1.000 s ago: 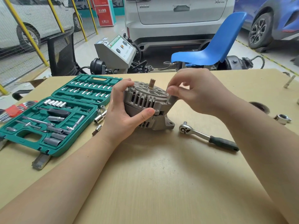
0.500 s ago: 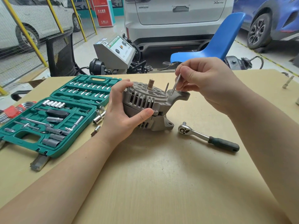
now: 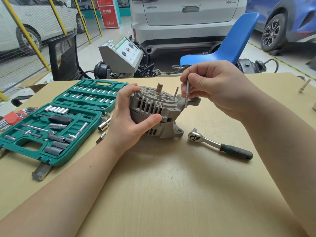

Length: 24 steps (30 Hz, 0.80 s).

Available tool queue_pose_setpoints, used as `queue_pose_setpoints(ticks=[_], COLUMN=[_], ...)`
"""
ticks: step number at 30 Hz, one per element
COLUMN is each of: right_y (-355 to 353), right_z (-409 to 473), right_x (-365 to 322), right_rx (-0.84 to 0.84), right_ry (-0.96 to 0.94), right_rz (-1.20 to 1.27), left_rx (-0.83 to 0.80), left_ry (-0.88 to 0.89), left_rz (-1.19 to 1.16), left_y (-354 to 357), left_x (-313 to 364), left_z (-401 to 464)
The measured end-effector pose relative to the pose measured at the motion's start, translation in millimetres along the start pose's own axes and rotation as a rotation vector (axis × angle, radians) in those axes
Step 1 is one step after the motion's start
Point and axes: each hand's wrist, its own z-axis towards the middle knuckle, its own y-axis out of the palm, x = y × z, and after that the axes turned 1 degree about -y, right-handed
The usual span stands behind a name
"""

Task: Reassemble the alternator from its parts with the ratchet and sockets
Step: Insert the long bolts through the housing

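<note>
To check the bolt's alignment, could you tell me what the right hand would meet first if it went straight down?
Most likely the alternator: the long bolt pinched by the right hand points down at its housing ear, though depth is unclear.

Vehicle repair workshop, silver SUV (image 3: 188, 19) and blue car (image 3: 287, 23) parked on concrete floor behind a wooden worktable (image 3: 171, 185), yellow mesh fencing (image 3: 25, 36), grey test bench machine (image 3: 123, 53), open green socket set case (image 3: 56, 120), ratchet (image 3: 220, 146)
</note>
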Motion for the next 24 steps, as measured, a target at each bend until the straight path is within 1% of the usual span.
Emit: queue_pose_setpoints(ticks=[3,6,13,16,20,22,24], right_y=[0.3,-1.7,-6.0,-5.2,-10.7,-15.5,-19.2], right_z=[-0.3,0.5,5.6,7.3,9.2,11.0,12.7], right_x=[-0.1,1.0,7.1,9.9,14.0,21.0,32.7], right_rx=[-0.012,0.014,0.203,0.303,0.412,0.449,0.402], right_ry=[-0.007,-0.005,-0.023,-0.05,-0.073,-0.076,-0.031], right_rz=[0.002,0.007,-0.095,-0.113,-0.162,-0.302,-0.579], left_rx=[0.004,0.008,0.032,0.024,0.031,0.052,0.104], left_ry=[-0.013,-0.009,0.012,-0.01,-0.01,-0.038,-0.09], left_rz=[-0.025,-0.108,-0.142,-0.193,-0.193,-0.245,-0.336], left_y=[0.1,0.6,0.4,-1.4,0.0,1.5,3.4], left_x=[0.4,0.3,1.2,1.4,2.7,4.2,9.5], left_z=[0.2,1.7,3.5,4.6,4.8,5.7,7.6])
